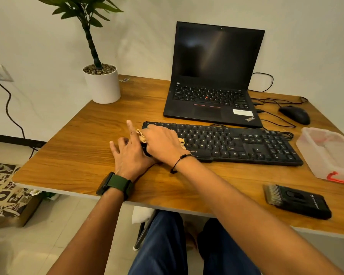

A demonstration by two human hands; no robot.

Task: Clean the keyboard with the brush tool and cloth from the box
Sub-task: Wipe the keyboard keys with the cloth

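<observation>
So the right hand (160, 143) has its grip down on a small tan cloth (141, 135), fingers curled over it and pressing it onto the left end of the black full-size keyboard (236, 143), about mid-frame. Only the scrunched edges of the cloth poke out on either side of the hand. The left hand (127, 153) sits just beside it at the keyboard's left edge, fingers spread and holding nothing; looks like it's bracing the board, though I can't tell if it actually touches it.

What I'd worry about: a hard sideways wipe could shove the keyboard right, toward the clear plastic box with red clips (326, 153), or back into the open black laptop (213, 100) right behind it. The thin black cables (274, 120) trailing off the back toward the black mouse (295, 115) could snag too. A bunched cloth might catch a keycap edge.

Room-wise, the wooden table (87, 135) has open surface left of the hands, up to the white plant pot (102, 86) at upper left. The black brush tool with pale bristles (297, 201) lies lower right, near the front edge, so an elbow sweep could knock it off.
</observation>
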